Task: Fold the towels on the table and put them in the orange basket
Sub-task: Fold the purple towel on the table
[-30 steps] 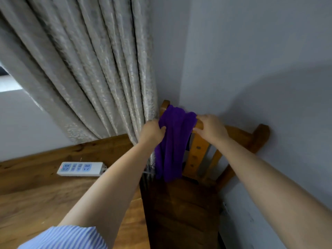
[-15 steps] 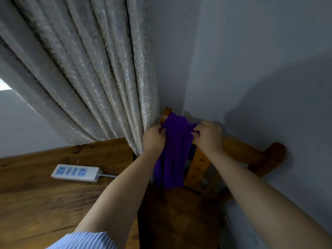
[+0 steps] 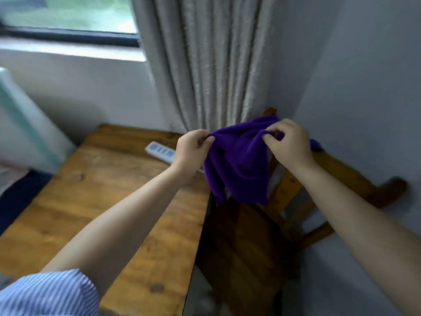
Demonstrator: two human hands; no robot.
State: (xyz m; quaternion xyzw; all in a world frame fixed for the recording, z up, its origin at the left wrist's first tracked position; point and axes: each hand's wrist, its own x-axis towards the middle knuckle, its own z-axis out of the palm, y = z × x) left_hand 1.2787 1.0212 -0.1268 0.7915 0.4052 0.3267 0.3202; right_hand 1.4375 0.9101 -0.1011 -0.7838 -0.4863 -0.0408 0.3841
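A purple towel [image 3: 239, 165] hangs in the air between my two hands, over the gap between the wooden table [image 3: 95, 201] and a wooden chair. My left hand [image 3: 192, 148] pinches its upper left edge. My right hand [image 3: 288, 144] pinches the upper right edge, just above the chair's backrest [image 3: 337, 169]. The cloth droops in loose folds below both hands. A small purple bit [image 3: 315, 144] shows behind my right hand on the backrest. No orange basket is in view.
A white power strip [image 3: 161, 152] lies at the table's far edge. A grey curtain [image 3: 205, 65] hangs behind, a window [image 3: 68, 14] at the upper left. The chair seat [image 3: 239, 247] is dark, close to the grey wall on the right.
The towel has been lifted off the chair's backrest and spread wider between my hands. The view has swung left and down, showing more table and the window.
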